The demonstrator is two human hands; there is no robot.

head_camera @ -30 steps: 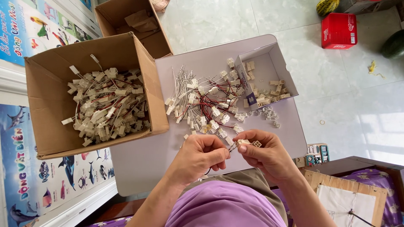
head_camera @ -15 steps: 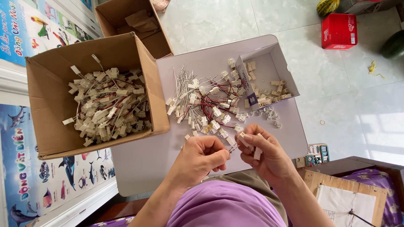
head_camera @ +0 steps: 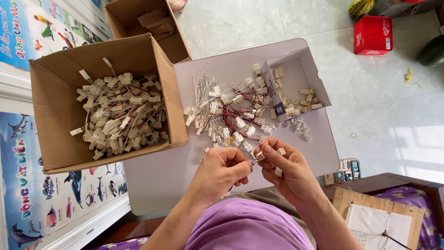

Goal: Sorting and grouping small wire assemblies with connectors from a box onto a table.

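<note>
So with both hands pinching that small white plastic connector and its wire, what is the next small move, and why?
Probably press the wire end home into the small white plastic connector: the left hand pinches the wire at its mouth and the right hand grips the housing, with a spare connector waiting at its fingertips.

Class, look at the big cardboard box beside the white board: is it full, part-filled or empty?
Part-filled. The cardboard box lies open, with a heap of white connectors covering its floor, yet its brown walls stand bare well above the heap.
</note>
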